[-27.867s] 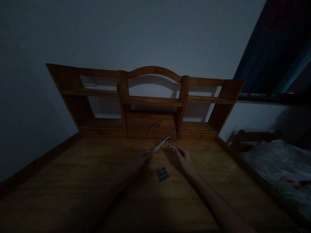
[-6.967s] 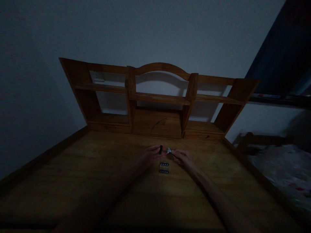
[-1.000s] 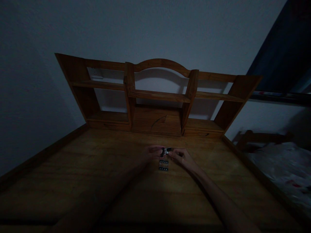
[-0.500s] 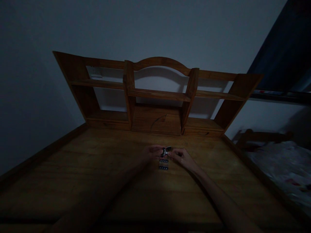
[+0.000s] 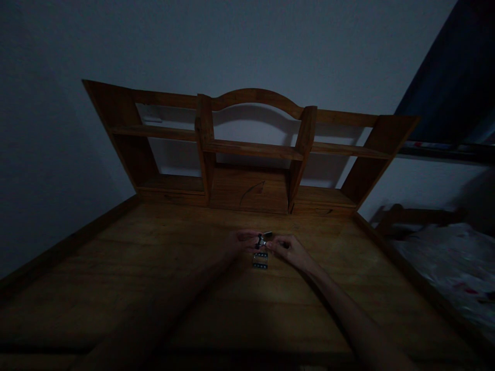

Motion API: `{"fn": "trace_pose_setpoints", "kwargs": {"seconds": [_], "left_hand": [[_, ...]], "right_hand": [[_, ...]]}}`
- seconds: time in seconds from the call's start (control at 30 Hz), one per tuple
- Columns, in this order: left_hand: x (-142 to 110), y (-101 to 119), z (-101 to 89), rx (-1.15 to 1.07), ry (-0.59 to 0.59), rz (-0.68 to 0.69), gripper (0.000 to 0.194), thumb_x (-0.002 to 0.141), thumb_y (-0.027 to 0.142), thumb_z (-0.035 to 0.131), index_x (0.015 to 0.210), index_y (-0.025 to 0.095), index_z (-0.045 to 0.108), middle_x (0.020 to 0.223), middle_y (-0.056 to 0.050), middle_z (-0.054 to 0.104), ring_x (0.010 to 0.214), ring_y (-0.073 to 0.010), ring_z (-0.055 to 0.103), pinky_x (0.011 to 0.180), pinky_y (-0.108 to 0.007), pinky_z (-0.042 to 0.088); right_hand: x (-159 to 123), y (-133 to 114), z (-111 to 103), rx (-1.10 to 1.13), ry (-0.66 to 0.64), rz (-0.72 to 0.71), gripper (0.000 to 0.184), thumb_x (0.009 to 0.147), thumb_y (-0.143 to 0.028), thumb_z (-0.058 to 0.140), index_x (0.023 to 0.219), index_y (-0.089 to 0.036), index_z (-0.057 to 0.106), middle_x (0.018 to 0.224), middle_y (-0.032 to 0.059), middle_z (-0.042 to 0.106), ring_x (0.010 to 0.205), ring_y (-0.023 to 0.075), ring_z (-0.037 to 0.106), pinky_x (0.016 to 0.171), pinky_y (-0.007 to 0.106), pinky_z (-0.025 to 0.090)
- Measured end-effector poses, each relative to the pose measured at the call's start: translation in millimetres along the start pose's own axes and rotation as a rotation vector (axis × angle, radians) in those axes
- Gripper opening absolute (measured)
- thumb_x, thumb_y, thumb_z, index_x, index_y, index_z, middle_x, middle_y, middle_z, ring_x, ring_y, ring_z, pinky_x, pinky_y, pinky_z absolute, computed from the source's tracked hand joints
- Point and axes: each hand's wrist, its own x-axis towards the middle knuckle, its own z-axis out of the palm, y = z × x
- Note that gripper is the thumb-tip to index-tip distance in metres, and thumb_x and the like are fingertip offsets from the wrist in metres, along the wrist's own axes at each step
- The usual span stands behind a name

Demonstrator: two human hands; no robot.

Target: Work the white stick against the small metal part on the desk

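Observation:
Between my two hands is a small black and silver part [image 5: 262,241], too small and dim to name by kind. My left hand [image 5: 244,240] is closed on its left side, and the fingertips of my right hand [image 5: 286,248] pinch its right side. A small dark flat piece with a light edge [image 5: 268,235] shows just above the right fingertips; whether it is joined to the part I cannot tell. Just below the hands, a small rectangular piece [image 5: 260,266] with dark, light-dotted strips along its top and bottom lies on the wooden desk [image 5: 232,299].
At the desk's back stands a wooden shelf unit [image 5: 253,149] with open compartments and low drawers. Raised wooden edges [image 5: 406,273] run along both sides. To the right, beyond the desk, lies a pale plastic-like covering [image 5: 452,263]. The room is dim.
Almost nothing differs. The hands and the small part keep their hold and place, with a very slight shift of the whole view.

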Motion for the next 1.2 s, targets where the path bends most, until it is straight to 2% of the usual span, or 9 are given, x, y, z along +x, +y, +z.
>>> {"fn": "trace_pose_setpoints", "kwargs": {"seconds": [0.27,0.57,0.87,1.07,1.2], "left_hand": [[-0.4,-3.4,-1.5,0.053,0.007,0.053,0.048,0.063,0.043,0.087,0.100,0.015,0.074,0.101,-0.012,0.076,0.084,-0.0239,0.074,0.085,-0.042,0.058],[-2.6,0.0,0.0,0.071,0.038,0.049,0.049,0.060,0.042,0.089,0.096,0.014,0.074,0.099,-0.011,0.077,0.081,-0.0234,0.074,0.084,-0.042,0.059],[1.0,-2.8,-1.0,0.111,0.025,0.042,0.052,0.053,0.045,0.091,0.091,0.014,0.074,0.095,-0.009,0.078,0.081,-0.0241,0.074,0.079,-0.040,0.060],[-3.3,2.0,1.7,0.091,-0.008,0.031,0.049,0.054,0.044,0.090,0.090,0.014,0.075,0.086,-0.007,0.078,0.077,-0.0218,0.073,0.078,-0.039,0.059],[-3.9,3.0,0.8,0.070,-0.031,0.008,0.049,0.055,0.042,0.091,0.092,0.014,0.075,0.089,-0.007,0.078,0.078,-0.0210,0.073,0.079,-0.037,0.059]], "right_hand": [[0.9,1.9,0.0,0.025,-0.004,-0.014,0.045,0.088,-0.054,0.059,0.064,-0.016,0.059,0.062,-0.0039,0.043,0.059,0.0100,0.038,0.055,0.024,0.026],[0.3,-1.6,0.1,0.041,-0.032,0.026,0.048,0.086,-0.058,0.059,0.065,-0.016,0.059,0.061,-0.0038,0.043,0.058,0.0102,0.038,0.053,0.024,0.026],[0.9,7.4,-6.0,0.064,-0.138,0.061,0.052,0.084,-0.065,0.058,0.075,-0.015,0.070,0.059,-0.0027,0.050,0.053,0.0092,0.037,0.049,0.023,0.024],[-0.3,5.2,-9.0,0.103,-0.201,0.067,0.047,0.084,-0.059,0.062,0.078,-0.014,0.072,0.057,-0.0034,0.050,0.050,0.0079,0.037,0.048,0.022,0.024],[-0.9,3.6,-8.5,0.118,-0.203,0.064,0.044,0.081,-0.057,0.066,0.076,-0.014,0.072,0.057,-0.0033,0.052,0.051,0.0077,0.038,0.048,0.022,0.026]]}}
